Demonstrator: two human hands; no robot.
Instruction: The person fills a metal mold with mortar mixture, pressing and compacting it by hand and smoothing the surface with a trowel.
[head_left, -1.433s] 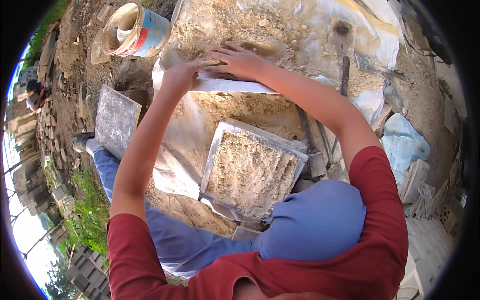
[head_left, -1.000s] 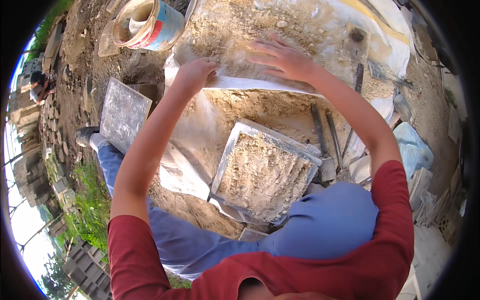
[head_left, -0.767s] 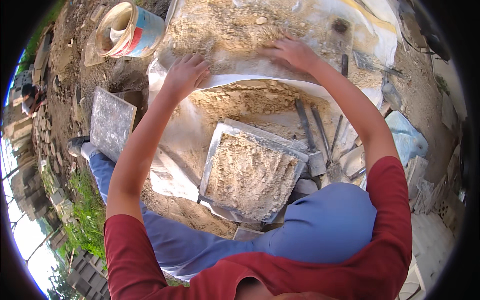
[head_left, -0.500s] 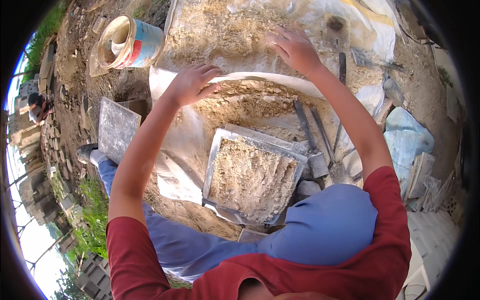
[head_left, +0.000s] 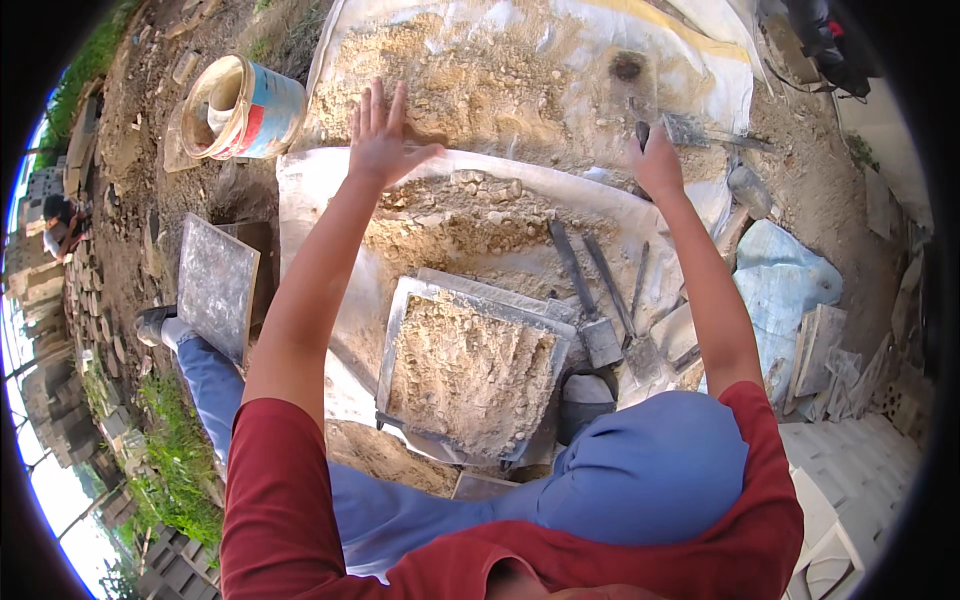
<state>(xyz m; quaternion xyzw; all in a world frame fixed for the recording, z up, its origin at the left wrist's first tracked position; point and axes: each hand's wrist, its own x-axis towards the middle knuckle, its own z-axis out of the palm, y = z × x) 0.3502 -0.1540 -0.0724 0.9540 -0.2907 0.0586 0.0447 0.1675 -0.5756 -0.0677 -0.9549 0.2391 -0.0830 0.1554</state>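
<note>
Two hands (head_left: 380,150), one bucket (head_left: 277,112), one filled tray (head_left: 394,343), one mallet (head_left: 749,190), one blue bag (head_left: 780,262), one shoe (head_left: 153,325), one other person (head_left: 60,230)

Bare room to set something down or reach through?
Likely the dirt right of the white sheet, beyond the light-blue bundle. A hand could pass between left hand and right hand. Crowded: right of the filled tray, packed with tools.

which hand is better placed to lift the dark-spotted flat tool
Likely the right hand: it grips the flat tool by its dark handle; the left hand is spread open, farther off.
</note>
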